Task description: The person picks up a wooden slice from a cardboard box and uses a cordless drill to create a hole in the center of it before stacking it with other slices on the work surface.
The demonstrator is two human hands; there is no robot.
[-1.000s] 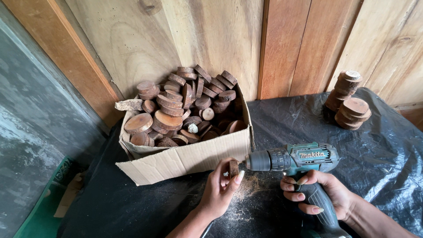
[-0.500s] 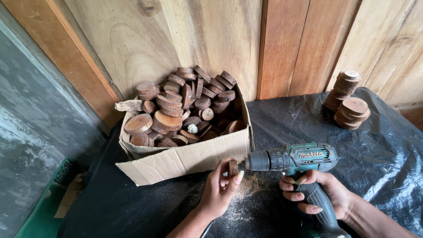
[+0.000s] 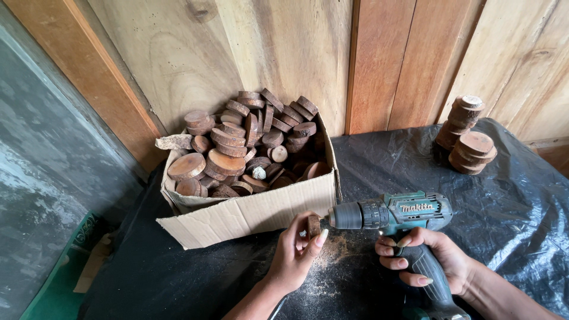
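Barely any change from half a second ago: the left hand (image 3: 296, 252) still pinches the small wood disc (image 3: 313, 226) on edge, and the right hand (image 3: 424, 261) still wraps the teal drill (image 3: 391, 214). The disc is round, brown, bark-rimmed, at lower centre, touching the drill's tip, below the cardboard box (image 3: 249, 213).

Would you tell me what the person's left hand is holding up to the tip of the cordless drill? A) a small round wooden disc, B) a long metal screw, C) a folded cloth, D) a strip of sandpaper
A: the left hand pinches a small round wooden disc on edge against the tip of the drill, which the right hand grips.
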